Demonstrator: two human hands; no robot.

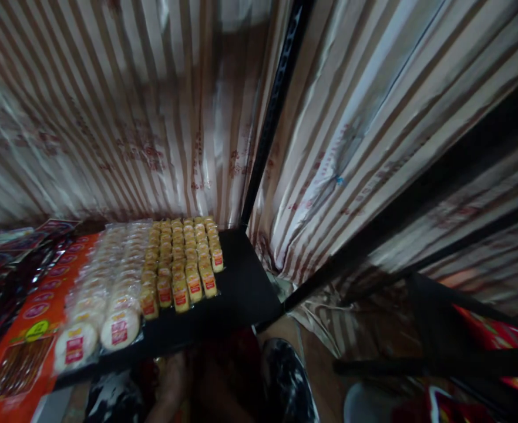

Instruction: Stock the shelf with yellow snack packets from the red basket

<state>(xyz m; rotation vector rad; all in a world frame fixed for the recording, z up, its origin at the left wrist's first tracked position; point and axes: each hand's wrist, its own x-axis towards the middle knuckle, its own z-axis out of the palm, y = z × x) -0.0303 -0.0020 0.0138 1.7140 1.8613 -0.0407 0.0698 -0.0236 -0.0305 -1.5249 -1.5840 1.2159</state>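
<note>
Below the shelf's front edge, in deep shadow, my left hand [174, 376] reaches forward, with a small yellowish patch beside it. My right hand [210, 376] is close by on its right, very dark and blurred. The fingers of both are too dim to make out, and so is anything they may hold. Above them, the black shelf [245, 288] bears rows of small yellow wrapped packs [181, 294] with red labels. To their left stand two rows of round white wrapped cakes [120, 329], also with red labels.
An orange snack package [51, 294] and dark shiny packets [3, 299] fill the shelf's left end. Striped curtain sheeting [153, 117] hangs behind. A black upright post [272, 117] rises at the shelf corner. Another rack with red packages [497, 329] stands at right.
</note>
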